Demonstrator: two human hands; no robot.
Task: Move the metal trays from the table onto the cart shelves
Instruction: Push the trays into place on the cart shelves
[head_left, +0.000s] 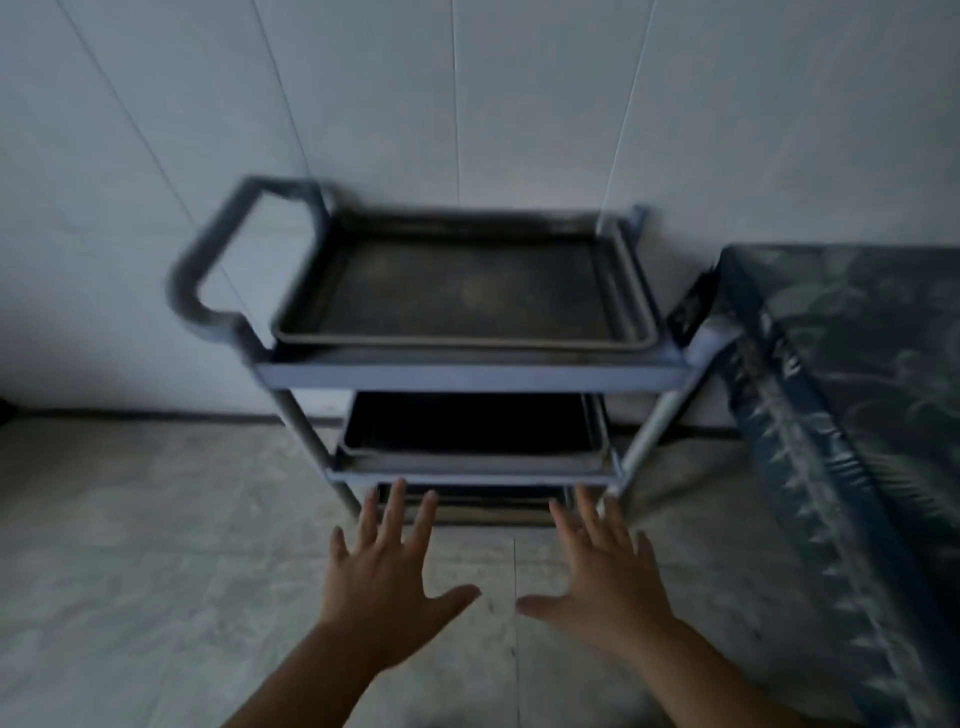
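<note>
Top tray (467, 296) dull, stained metal; cart (467, 373) matt plastic; table (852, 322) covered in patterned cloth.

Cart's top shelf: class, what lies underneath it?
Under the top shelf, a dark tray sits on the middle shelf; its back is covered. Another tray's edge shows lower.

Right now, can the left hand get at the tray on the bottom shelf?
Probably yes. The left hand is open and empty just in front of the bottom tray, whose front edge shows under the middle shelf, with nothing between.

No text, label or number can be read on anything here.
</note>
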